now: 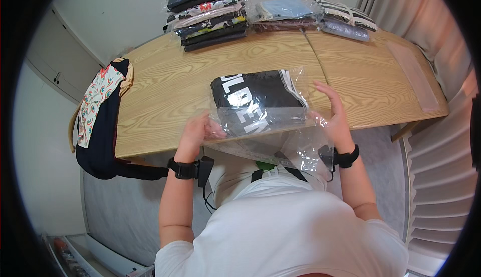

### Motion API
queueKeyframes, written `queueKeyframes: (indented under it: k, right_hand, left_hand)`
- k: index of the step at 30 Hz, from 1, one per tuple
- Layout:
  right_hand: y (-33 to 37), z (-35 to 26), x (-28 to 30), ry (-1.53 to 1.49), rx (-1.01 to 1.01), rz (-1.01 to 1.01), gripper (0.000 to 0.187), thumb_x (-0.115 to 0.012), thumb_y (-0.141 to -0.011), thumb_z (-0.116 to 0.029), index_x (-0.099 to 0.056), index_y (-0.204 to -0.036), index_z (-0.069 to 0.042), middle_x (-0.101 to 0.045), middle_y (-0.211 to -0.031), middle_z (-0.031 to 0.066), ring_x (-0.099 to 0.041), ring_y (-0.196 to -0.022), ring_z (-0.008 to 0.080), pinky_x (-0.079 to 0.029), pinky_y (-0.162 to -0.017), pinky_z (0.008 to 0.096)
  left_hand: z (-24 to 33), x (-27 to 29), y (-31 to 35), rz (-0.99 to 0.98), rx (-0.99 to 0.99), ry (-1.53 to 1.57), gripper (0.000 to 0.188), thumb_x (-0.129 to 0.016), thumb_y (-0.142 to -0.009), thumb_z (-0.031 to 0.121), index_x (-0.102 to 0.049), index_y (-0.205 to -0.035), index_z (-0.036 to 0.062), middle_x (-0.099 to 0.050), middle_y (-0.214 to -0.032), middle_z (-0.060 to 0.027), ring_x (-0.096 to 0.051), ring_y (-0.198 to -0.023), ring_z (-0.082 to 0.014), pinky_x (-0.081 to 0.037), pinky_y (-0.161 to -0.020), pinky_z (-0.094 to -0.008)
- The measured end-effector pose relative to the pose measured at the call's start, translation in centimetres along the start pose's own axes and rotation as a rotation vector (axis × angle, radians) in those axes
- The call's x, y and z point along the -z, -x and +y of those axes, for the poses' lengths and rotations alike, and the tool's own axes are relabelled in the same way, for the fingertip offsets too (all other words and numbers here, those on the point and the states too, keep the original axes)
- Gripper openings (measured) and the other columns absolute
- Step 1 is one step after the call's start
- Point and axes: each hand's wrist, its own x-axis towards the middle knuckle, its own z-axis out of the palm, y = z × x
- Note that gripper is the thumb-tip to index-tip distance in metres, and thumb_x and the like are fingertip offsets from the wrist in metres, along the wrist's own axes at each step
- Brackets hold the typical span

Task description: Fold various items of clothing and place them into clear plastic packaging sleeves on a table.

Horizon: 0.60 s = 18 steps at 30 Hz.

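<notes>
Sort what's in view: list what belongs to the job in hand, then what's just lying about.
Seemingly in the job: black folded garment, clear plastic bag.

Apparently lying about: bagged garments at the back, patterned white garment, dark garment, translucent strip.

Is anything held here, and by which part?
The left hand and right hand touch the clear plastic bag at its opposite sides; a firm hold cannot be told.

A tall stack of bagged folded clothes [213, 26] stands at the back of the wooden table [160, 86], left of two lower piles topped by a pale blue bundle [286, 8] and a black-and-white one [346, 12]. Near the right end lies a flat translucent sheet [413, 76], perhaps plastic. Pleated curtains [441, 192] hang beyond.
</notes>
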Motion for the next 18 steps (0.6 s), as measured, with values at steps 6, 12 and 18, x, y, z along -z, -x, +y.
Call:
queueKeyframes:
  k: [6,12,18]
  right_hand:
    - [-4.1,1.8,-0.3,-0.373,-0.544,-0.254,0.036,-0.057,-0.091,-0.028,-0.065,-0.081,0.005,-0.064,-0.064,0.0088,-0.056,-0.053,0.0104,-0.044,-0.054,0.0215]
    - [-4.7,6.1,-1.2,-0.391,-0.855,-0.287,0.037,-0.057,-0.09,-0.034,-0.061,-0.072,-0.002,-0.054,-0.049,0.0035,-0.04,-0.036,0.0081,-0.029,-0.036,0.0214]
    - [-0.8,5.0,1.1,-0.409,-0.723,0.096,0.033,-0.053,-0.092,-0.035,-0.061,-0.087,-0.003,-0.062,-0.078,0.0047,-0.052,-0.066,0.0076,-0.04,-0.057,0.0212]
  left_hand:
    - [0.4,0.0,-0.1,-0.026,0.023,0.078,0.047,-0.041,-0.096,0.034,-0.058,-0.074,-0.0034,-0.065,-0.07,-0.0198,-0.067,-0.065,-0.0275,-0.054,-0.063,-0.0329]
    - [0.3,0.4,-0.8,-0.062,0.097,0.108,0.053,-0.036,-0.097,0.036,-0.059,-0.076,-0.0069,-0.065,-0.072,-0.0213,-0.067,-0.067,-0.0297,-0.055,-0.065,-0.0329]
    - [-0.1,0.5,-0.5,-0.054,0.076,0.114,0.054,-0.036,-0.097,0.037,-0.06,-0.076,-0.0061,-0.066,-0.072,-0.0215,-0.067,-0.066,-0.0293,-0.054,-0.065,-0.0329]
